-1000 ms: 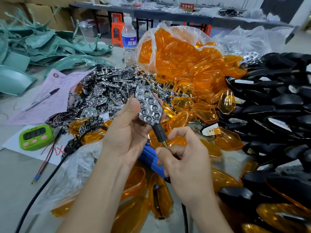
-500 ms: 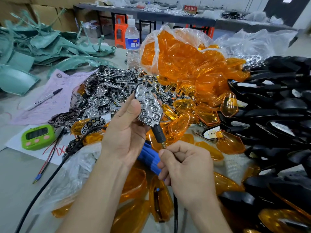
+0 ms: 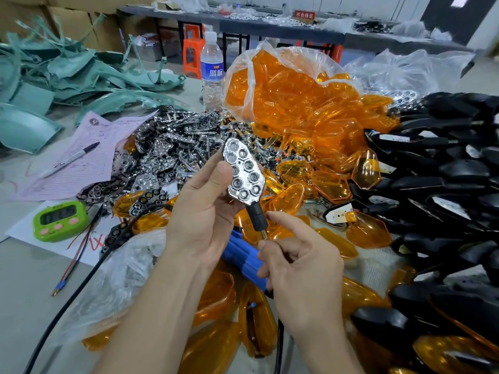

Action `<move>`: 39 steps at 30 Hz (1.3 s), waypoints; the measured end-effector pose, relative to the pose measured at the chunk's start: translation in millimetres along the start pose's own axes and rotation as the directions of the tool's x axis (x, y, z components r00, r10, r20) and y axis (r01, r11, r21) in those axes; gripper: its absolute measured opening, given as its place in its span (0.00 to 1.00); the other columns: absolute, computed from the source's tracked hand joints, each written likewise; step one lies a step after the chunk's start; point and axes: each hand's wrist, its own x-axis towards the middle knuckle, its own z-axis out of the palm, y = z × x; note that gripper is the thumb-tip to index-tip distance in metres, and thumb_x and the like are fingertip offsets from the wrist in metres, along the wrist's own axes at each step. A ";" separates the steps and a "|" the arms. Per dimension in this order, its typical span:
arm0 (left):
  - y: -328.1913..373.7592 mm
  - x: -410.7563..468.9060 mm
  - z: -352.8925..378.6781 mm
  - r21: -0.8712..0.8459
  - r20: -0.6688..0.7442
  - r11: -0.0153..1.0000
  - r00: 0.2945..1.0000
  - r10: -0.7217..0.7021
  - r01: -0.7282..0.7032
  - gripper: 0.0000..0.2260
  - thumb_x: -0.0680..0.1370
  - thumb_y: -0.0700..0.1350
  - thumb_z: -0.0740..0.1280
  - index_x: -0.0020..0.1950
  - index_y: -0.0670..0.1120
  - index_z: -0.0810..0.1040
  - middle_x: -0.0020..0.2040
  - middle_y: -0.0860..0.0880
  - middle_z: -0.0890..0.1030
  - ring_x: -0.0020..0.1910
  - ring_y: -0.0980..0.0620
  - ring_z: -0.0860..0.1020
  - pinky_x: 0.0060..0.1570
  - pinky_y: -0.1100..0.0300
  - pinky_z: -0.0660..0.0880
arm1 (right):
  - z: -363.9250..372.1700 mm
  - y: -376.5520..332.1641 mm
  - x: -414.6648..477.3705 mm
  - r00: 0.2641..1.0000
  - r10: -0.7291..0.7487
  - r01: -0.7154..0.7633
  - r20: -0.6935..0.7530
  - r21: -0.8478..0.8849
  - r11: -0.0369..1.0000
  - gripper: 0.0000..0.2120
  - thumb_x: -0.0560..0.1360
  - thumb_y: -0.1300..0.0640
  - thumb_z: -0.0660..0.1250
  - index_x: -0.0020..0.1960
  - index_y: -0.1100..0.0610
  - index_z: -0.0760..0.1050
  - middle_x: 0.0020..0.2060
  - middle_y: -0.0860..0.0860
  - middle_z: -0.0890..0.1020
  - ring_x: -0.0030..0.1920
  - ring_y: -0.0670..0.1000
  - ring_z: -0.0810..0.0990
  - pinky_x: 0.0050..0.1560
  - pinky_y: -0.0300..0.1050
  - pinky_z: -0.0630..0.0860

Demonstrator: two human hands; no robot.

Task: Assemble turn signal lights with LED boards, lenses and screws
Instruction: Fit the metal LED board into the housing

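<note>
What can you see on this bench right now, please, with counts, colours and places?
turn signal light: one, silver face, black stem, held up at centre
lenses: many, amber, in a clear bag behind and loose around the hands
reflectors: a heap, chrome, centre left
housings: a heap, black, right
water bottle: one, clear, blue label, behind the reflectors
timer: one, green, left
pen: one, black-capped, on the pink form
plastic panels: several, teal, far left
tool: one, blue, under the hands
left hand: grips the light
right hand: fingers curled just below the light; any hold hidden
</note>
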 end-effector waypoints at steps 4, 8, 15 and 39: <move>-1.7 -1.7 -0.9 0.017 0.025 1.000 1.000 -0.019 0.019 0.30 0.57 0.52 0.87 0.58 0.48 0.87 0.57 0.41 0.85 0.55 0.43 0.82 0.52 0.50 0.81 | -4.6 -0.1 7.3 0.996 -0.030 0.039 0.086 -0.109 0.993 0.22 0.76 0.53 0.75 0.49 0.24 0.75 0.34 0.40 0.84 0.37 0.45 0.83 0.41 0.45 0.83; -1.4 -2.0 -0.7 0.046 0.053 0.999 0.998 -0.028 0.025 0.35 0.47 0.53 0.89 0.53 0.50 0.89 0.51 0.46 0.86 0.48 0.48 0.84 0.48 0.55 0.82 | -15.9 -8.3 15.1 0.996 -0.080 0.074 -0.043 -0.126 0.989 0.20 0.70 0.43 0.76 0.59 0.26 0.77 0.50 0.25 0.81 0.56 0.30 0.78 0.50 0.29 0.73; -2.4 -6.7 2.8 0.178 0.164 0.983 0.986 0.001 -0.031 0.34 0.51 0.56 0.88 0.54 0.50 0.89 0.50 0.46 0.88 0.48 0.48 0.86 0.45 0.60 0.82 | -17.4 -37.4 43.7 0.976 -0.216 0.216 0.014 0.014 0.976 0.20 0.77 0.56 0.67 0.66 0.39 0.80 0.56 0.32 0.83 0.57 0.34 0.81 0.54 0.35 0.80; -12.5 -9.9 11.6 0.201 0.100 0.979 0.995 0.018 -0.038 0.17 0.62 0.43 0.80 0.49 0.55 0.90 0.48 0.49 0.89 0.47 0.54 0.87 0.45 0.65 0.80 | -19.2 -47.9 50.6 0.950 -0.188 0.195 -0.249 0.001 0.981 0.06 0.70 0.53 0.80 0.46 0.48 0.88 0.35 0.36 0.86 0.38 0.37 0.85 0.39 0.35 0.83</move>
